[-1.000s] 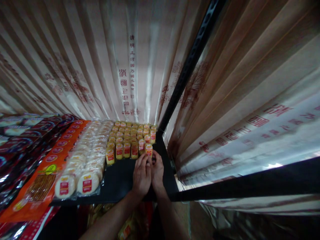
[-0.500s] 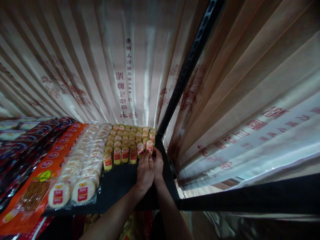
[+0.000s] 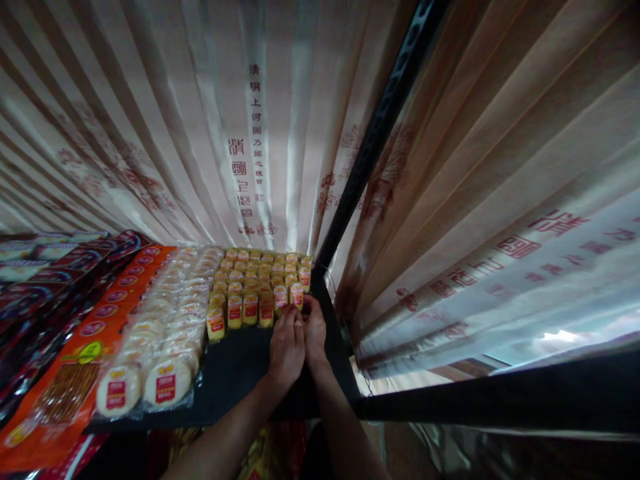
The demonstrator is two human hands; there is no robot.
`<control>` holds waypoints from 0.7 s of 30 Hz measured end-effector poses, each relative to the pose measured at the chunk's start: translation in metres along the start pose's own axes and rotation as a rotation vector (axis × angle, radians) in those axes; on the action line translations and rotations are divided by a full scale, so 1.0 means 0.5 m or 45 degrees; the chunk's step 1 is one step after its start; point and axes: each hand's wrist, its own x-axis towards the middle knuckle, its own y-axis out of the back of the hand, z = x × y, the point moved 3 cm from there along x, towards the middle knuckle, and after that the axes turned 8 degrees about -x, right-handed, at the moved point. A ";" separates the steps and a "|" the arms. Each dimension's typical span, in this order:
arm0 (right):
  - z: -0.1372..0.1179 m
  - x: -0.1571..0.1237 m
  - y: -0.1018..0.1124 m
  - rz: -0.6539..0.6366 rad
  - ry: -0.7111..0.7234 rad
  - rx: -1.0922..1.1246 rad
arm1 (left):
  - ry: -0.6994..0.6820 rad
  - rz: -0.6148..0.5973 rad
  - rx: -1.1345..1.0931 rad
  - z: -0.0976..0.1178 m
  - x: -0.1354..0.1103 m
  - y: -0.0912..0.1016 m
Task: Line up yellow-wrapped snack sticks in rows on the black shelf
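Note:
Small yellow snack packs (image 3: pixel 250 309) with red-and-white labels stand in tight rows at the back right of a dark shelf (image 3: pixel 225 373). At the right end of the front, my left hand (image 3: pixel 288 341) and my right hand (image 3: pixel 314 327) are side by side, fingers closed round the lower part of an upright pack (image 3: pixel 297 294). A neighbouring pack (image 3: pixel 281 299) stands just left of it, close above my left fingertips. Part of my fingertips is hidden behind my hands and the packs.
Left of the packs lie rows of round white wrapped cakes (image 3: pixel 167 381), an orange snack bag (image 3: pixel 83 363) and dark shiny packages (image 3: pixel 45 293). A printed curtain (image 3: pixel 280 133) hangs behind. A black metal post (image 3: pixel 370 147) rises at the shelf's right corner.
Both hands have shifted slightly left, and the pack between them has moved a little left and down, closer to its neighbour. The camera view has tilted slightly.

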 end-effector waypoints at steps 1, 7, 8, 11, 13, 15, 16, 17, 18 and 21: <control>-0.001 0.001 -0.002 0.007 0.006 0.001 | 0.011 -0.009 0.006 -0.001 0.000 0.002; -0.008 0.007 -0.014 -0.004 0.033 -0.006 | 0.016 -0.020 0.034 -0.014 -0.003 0.007; -0.008 0.006 -0.015 0.002 0.036 -0.007 | 0.010 -0.008 0.032 -0.016 -0.004 0.007; -0.006 0.001 -0.015 0.049 0.040 -0.026 | -0.023 0.024 0.020 -0.022 -0.008 0.005; -0.004 0.000 -0.017 0.071 0.035 -0.056 | -0.040 0.039 0.013 -0.025 -0.009 0.004; -0.002 0.000 -0.020 0.067 0.026 -0.102 | -0.049 0.049 0.000 -0.028 -0.008 0.005; -0.003 0.000 -0.021 0.059 0.025 -0.122 | -0.052 0.052 -0.008 -0.029 -0.008 0.005; -0.003 0.001 -0.021 0.054 0.029 -0.136 | -0.054 0.052 -0.017 -0.030 -0.008 0.006; -0.004 0.001 -0.021 0.057 0.034 -0.145 | -0.057 0.051 -0.025 -0.030 -0.008 0.008; -0.009 -0.001 -0.014 0.108 0.056 -0.142 | -0.079 0.055 -0.031 -0.028 -0.012 0.013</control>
